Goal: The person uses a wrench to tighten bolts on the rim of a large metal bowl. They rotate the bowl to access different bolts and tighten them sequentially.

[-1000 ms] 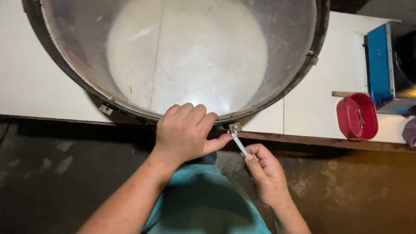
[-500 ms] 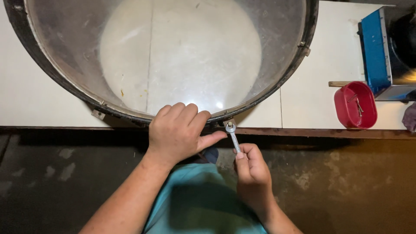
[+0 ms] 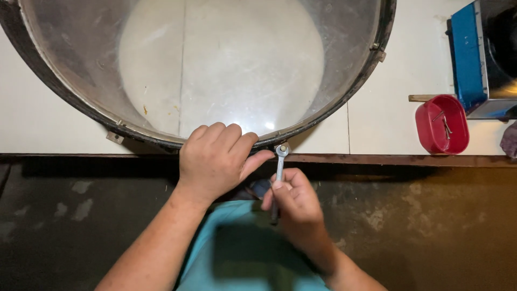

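While the teal shirt point(image 3: 237, 248) fills the nearest part of the view, both forearms rise from it toward the table point(image 3: 409, 70) edge. Closest in, the right hand point(image 3: 293, 196) has its grip clamped on the shaft of a small silver wrench point(image 3: 279, 167), fingers curled around the lower half so that the handle's end is hidden in the fist. Out of the top of that grip the wrench stands nearly straight up in the view, and its ring head sits on a lug bolt point(image 3: 282, 148) at the near rim of the big drum point(image 3: 355, 91), just beyond the fingertips.

Just to the left, the left hand point(image 3: 215, 159) lies palm down over the drum's dark hoop, fingers bent over the rim and the thumb stretched toward the wrench head, near it; whether it touches cannot be told. Its grip is closed on the rim, pressing rather than pinching.

Beyond the hands the drum lies flat on the pale table, its clear skin showing the white surface below, with a bright glint near the rim. Another lug bracket point(image 3: 114, 137) juts from the hoop at the left and a third point(image 3: 378, 51) at the upper right.

Farther right, well apart from the hands, a red oval tub point(image 3: 440, 125) holding a few small metal pieces stands on the table, with a blue box point(image 3: 467, 54) behind it and a wooden stick point(image 3: 424, 98) between them.
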